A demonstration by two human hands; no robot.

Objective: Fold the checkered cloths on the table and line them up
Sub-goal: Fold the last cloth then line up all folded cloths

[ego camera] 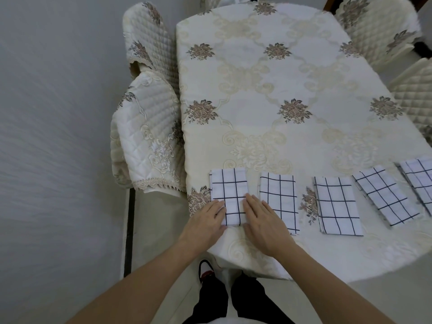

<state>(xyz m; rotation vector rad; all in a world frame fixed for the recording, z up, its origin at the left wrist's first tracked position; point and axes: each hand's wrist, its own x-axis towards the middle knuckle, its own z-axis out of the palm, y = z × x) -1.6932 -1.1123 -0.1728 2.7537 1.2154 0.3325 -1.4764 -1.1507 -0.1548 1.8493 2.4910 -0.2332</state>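
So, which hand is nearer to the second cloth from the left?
Right. The right hand overlaps the second cloth at its near left corner; the left hand rests at the left edge of the leftmost cloth, farther away.

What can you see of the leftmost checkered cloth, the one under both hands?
The leftmost checkered cloth is white fabric with thin dark grid lines, folded into a narrow rectangle. It lies flat near the front left corner of the table, apart from the next cloth in the row. The left hand and right hand rest flat on its near end, fingers straight.
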